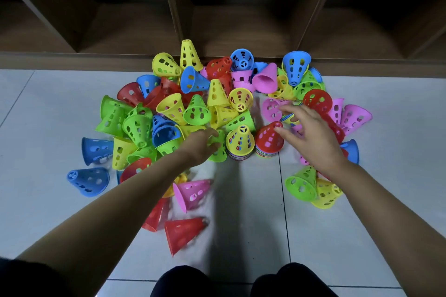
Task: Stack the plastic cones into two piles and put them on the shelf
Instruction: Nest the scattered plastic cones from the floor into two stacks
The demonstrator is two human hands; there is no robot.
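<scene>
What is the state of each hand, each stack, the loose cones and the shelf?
left hand, grips a green cone
right hand, open, holds nothing
yellow-topped stack, upright on the floor
red-topped stack, upright beside it
loose cones, scattered, mostly on their sides
shelf, no stack on it

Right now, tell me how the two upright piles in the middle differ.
The yellow-topped pile ends in a yellow cone, the red-topped pile in a red one. The yellow-topped pile stands by the green cone that the left hand grips, the red-topped pile by the thumb of the open right hand. Both stand upright on the floor, with mixed-colour rims at the base.
</scene>
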